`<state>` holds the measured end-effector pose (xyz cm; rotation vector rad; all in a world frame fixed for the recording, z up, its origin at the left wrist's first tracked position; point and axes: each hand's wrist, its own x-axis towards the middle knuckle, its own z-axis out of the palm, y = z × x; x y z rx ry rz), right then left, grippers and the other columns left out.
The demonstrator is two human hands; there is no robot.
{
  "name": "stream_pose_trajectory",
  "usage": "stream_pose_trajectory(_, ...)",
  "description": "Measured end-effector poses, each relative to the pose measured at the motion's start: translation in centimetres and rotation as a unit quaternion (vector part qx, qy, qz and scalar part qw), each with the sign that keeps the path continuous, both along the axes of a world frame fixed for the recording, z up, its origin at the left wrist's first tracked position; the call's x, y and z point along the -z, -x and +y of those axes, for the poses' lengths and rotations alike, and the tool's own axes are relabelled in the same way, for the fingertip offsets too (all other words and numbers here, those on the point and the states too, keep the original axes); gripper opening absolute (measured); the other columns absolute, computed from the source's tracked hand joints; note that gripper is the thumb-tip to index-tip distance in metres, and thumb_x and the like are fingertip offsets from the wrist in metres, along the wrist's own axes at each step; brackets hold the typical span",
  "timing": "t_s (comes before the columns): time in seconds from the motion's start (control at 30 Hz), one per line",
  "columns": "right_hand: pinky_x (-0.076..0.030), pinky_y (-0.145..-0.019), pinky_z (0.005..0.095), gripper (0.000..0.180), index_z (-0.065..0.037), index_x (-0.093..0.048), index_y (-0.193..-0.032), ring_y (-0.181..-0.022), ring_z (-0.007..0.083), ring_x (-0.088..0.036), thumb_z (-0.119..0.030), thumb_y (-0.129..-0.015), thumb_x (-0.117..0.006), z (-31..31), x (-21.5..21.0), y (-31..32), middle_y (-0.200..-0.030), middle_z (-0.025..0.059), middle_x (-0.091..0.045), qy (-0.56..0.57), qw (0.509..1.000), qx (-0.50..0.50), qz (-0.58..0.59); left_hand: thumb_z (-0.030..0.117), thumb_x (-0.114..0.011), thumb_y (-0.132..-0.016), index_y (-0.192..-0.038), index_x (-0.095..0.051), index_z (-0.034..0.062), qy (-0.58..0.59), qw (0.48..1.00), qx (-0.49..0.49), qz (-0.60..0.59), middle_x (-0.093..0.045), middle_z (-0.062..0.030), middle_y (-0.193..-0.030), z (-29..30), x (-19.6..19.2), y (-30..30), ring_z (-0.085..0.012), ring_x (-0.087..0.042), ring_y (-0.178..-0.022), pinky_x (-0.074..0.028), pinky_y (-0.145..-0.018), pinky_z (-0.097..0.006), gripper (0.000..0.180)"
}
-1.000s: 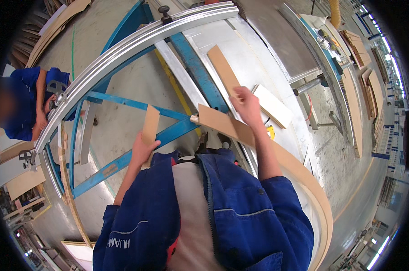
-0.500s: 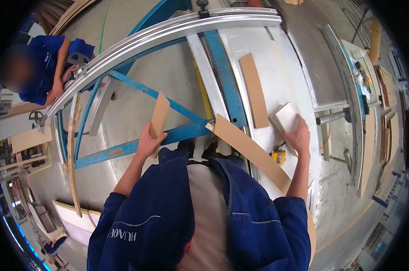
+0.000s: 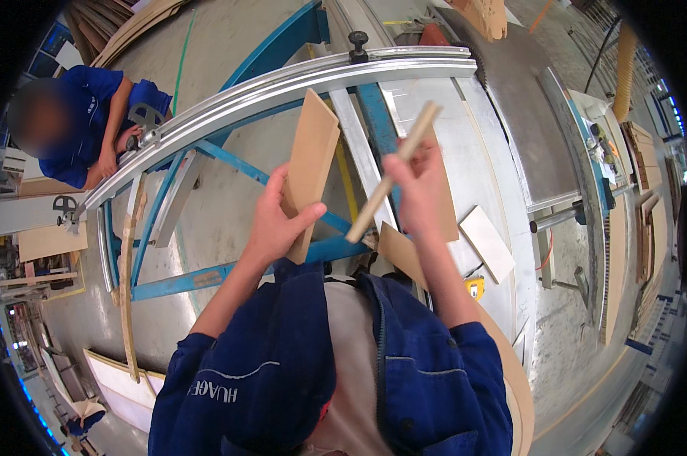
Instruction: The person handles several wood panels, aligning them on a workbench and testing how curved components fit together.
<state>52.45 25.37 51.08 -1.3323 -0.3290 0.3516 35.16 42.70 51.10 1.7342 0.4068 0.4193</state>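
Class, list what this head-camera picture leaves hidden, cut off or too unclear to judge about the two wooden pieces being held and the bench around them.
- Head view: lower end of the flat tan wooden board is covered by the left hand.
- Thin pale wooden strip: its middle is hidden behind the right hand.
- Curved plywood strip: cut off by the lower edge.
- Small yellow object: too small to identify.

This is a woodworking shop on a factory floor. A curved aluminium rail point(image 3: 282, 87) on a blue steel frame point(image 3: 229, 273) spans a metal saw table point(image 3: 533, 152). Cut wooden boards point(image 3: 488, 243) lie about, bent wood strips point(image 3: 127, 289) lean nearby, and a co-worker in blue workwear point(image 3: 93, 129) crouches on bare concrete.
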Motion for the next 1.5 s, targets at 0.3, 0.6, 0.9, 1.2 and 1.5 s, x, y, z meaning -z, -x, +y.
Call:
stream_pose_trajectory(0.3, -0.049, -0.106, 0.0382, 0.077, 0.002, -0.030, -0.145, -0.123, 0.0228, -0.058, -0.013, -0.089, -0.079, 4.8, 4.4, 5.9, -0.135, 0.0191, -0.055, -0.126, 0.977, -0.039, 0.168, 0.012, -0.086, -0.081, -0.137, -0.045, 0.0026, 0.057, 0.991, 0.036, 0.118, -0.061, -0.0129, -0.131, -0.7, -2.0, -0.8, -0.0197, -0.058, -0.125, -0.048, -0.107, -0.037, 0.071)
stream_pose_trajectory(0.6, -0.047, -0.107, 0.0390, 0.075, 0.001, -0.035, -0.154, -0.125, 0.0270, -0.058, -0.023, -0.092, -0.072, 3.0, 4.3, 5.2, -0.140, 0.0157, -0.055, -0.241, 0.950, -0.099, 0.173, 0.015, -0.089, -0.078, -0.135, -0.044, 0.0022, 0.085, 0.994, 0.028, 0.057, -0.060, -0.0111, -0.128, -1.0, -1.0, -1.6, -0.0187, -0.058, -0.121, -0.048, -0.104, -0.036, 0.074)
stream_pose_trajectory(0.9, -0.044, -0.117, 0.0501, 0.072, 0.000, -0.042, -0.154, -0.135, 0.0357, -0.055, -0.051, -0.104, -0.045, 1.0, 2.0, 2.8, -0.146, 0.0177, -0.056, -0.416, 0.783, -0.121, 0.447, 0.007, -0.085, -0.081, -0.134, -0.048, 0.0018, 0.065, 0.992, 0.063, 0.087, -0.061, -0.0102, -0.127, 0.4, 0.0, -1.9, -0.0188, -0.059, -0.122, -0.047, -0.106, -0.036, 0.065)
stream_pose_trajectory(1.2, -0.056, -0.101, 0.0418, 0.046, -0.004, -0.055, -0.142, -0.119, 0.0236, -0.066, -0.037, -0.110, -0.050, -0.7, 4.7, 0.4, -0.130, 0.0119, -0.067, -0.300, 0.885, -0.066, 0.349, 0.008, -0.081, -0.089, -0.137, -0.045, 0.0032, 0.236, 0.957, 0.155, 0.062, -0.067, -0.0144, -0.126, -0.4, -2.1, -3.0, -0.0194, -0.070, -0.107, -0.057, -0.088, -0.033, 0.060)
stream_pose_trajectory(1.5, -0.057, -0.096, 0.0348, 0.053, -0.002, -0.043, -0.149, -0.117, 0.0196, -0.064, -0.029, -0.108, -0.061, 1.3, 4.8, 2.7, -0.133, 0.0122, -0.062, -0.148, 0.968, 0.008, 0.200, 0.012, -0.080, -0.089, -0.147, -0.046, 0.0009, 0.180, 0.976, 0.103, 0.062, -0.064, -0.0134, -0.134, -2.7, -1.4, -4.4, -0.0194, -0.062, -0.124, -0.049, -0.106, -0.035, 0.068)
